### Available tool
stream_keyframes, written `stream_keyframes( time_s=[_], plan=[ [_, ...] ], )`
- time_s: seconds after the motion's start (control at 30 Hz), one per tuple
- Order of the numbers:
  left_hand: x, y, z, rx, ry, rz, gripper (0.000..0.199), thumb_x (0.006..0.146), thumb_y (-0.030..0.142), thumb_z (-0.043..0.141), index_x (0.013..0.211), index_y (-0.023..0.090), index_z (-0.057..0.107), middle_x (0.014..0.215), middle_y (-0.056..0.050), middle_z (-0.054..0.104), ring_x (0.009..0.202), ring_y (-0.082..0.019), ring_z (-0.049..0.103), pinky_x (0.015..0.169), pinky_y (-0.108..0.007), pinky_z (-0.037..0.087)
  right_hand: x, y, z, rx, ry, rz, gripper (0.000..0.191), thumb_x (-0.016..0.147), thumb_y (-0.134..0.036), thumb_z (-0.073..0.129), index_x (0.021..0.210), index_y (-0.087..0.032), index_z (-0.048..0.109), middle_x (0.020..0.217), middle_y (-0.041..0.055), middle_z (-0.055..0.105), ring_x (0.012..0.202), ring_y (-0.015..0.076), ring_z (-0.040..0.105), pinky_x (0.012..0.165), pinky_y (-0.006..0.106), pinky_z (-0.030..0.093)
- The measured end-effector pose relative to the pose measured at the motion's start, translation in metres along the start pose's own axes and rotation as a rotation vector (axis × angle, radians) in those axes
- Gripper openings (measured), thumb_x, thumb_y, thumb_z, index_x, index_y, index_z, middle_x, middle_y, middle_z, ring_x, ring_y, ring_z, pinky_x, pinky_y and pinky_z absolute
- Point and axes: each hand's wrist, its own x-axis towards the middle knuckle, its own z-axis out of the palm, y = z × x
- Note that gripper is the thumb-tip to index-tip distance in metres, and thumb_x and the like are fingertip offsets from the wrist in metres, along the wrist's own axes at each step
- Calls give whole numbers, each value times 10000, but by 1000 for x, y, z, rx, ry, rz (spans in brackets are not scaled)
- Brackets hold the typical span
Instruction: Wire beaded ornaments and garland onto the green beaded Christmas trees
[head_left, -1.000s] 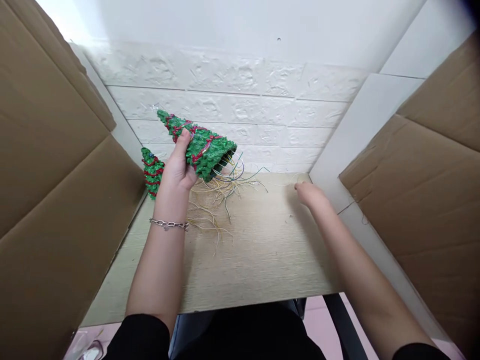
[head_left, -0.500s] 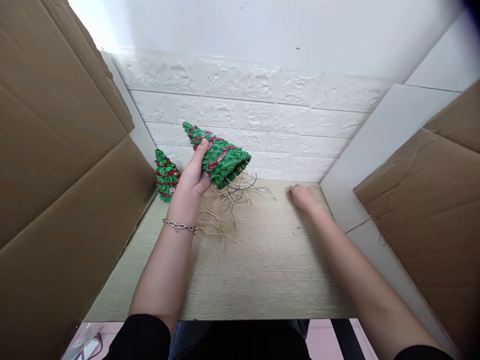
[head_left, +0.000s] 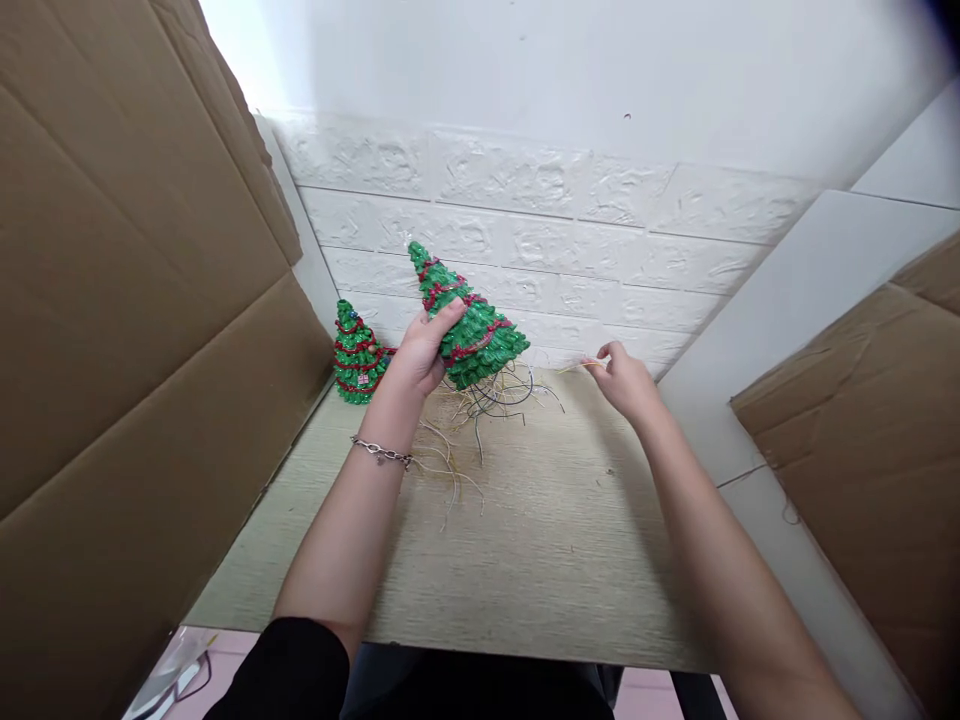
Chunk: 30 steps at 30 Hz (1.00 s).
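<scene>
My left hand is wrapped round a green Christmas tree figure with red garlands, held tilted above the table, its tip toward the upper left. Loose thin wires, white, yellow and dark, spread on the table below its base. My right hand is raised a little near the back wall, its fingertips pinched on thin pale and yellow wire. A second green tree figure with red garlands stands upright at the back left, partly behind my left hand.
Cardboard panels stand at the left and right of the wooden table. A white brick-patterned wall closes the back. Small scraps lie right of the wires.
My right hand has lifted from the table with wire in its fingers. The tree in my left hand has turned, so its hollow base no longer shows. The view has shifted slightly.
</scene>
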Motion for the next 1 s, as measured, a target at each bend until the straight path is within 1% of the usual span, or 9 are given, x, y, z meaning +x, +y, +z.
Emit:
stream_keyframes(
  time_s=[0.03,0.1,0.2,0.27,0.33,0.47,0.53,0.7,1.0],
  plan=[
    [-1,-1,1,9,-2,5,459,545,420,918,843,192,654,851,-44,732,873,-251,719,838,-371,614,-3,-10,-10,125,33,-3,391,953,-508,510,1155,-174,534,804,66,652,763,239,592,671,295,383],
    [-3,-2,3,36,-20,8,486,519,389,933,868,193,657,871,-36,734,841,-226,712,819,-347,605,-13,-30,-29,301,39,-64,311,893,-480,611,999,-189,592,726,12,610,697,202,560,654,275,363],
    [-6,-4,6,77,-71,-22,501,508,377,936,877,183,660,876,-38,733,833,-220,704,814,-343,587,-33,-56,-50,387,39,-137,272,931,-357,529,713,-196,548,619,-10,535,648,173,519,631,265,340],
    [-7,-6,8,84,-92,-45,506,498,382,938,868,175,661,874,-45,733,816,-218,700,788,-334,581,-46,-65,-58,409,21,-143,313,954,-303,471,656,-207,475,587,-16,526,589,155,505,613,264,340],
    [-8,-8,10,83,-102,-54,507,496,381,938,866,171,662,879,-49,733,800,-209,694,775,-325,577,-57,-69,-64,437,38,-146,288,961,-279,445,681,-213,460,581,-25,529,541,142,493,591,262,341],
    [-9,-12,12,113,-92,-51,554,489,366,941,915,165,650,918,-57,730,824,-207,690,795,-335,570,-72,-71,-69,415,250,-217,197,938,-300,494,775,-216,566,567,-25,526,541,152,487,555,264,316],
    [-9,-16,13,169,-64,-44,590,491,367,937,954,155,639,958,-71,727,864,-218,690,817,-344,564,-77,-73,-68,397,292,-287,185,930,-309,519,815,-214,629,587,-12,576,568,164,531,560,270,334],
    [-9,-21,17,368,43,18,649,478,383,931,995,154,612,1021,-100,714,953,-265,683,844,-381,556,-84,-86,-53,307,257,-515,229,955,-203,483,1004,-202,707,972,57,733,881,216,663,712,299,446],
    [-17,-14,28,455,36,41,587,502,337,900,976,148,609,997,-104,709,921,-256,676,813,-374,538,-78,-107,-36,116,416,-456,230,967,-256,510,930,-193,728,881,59,687,738,182,618,567,275,354]
  ],
)
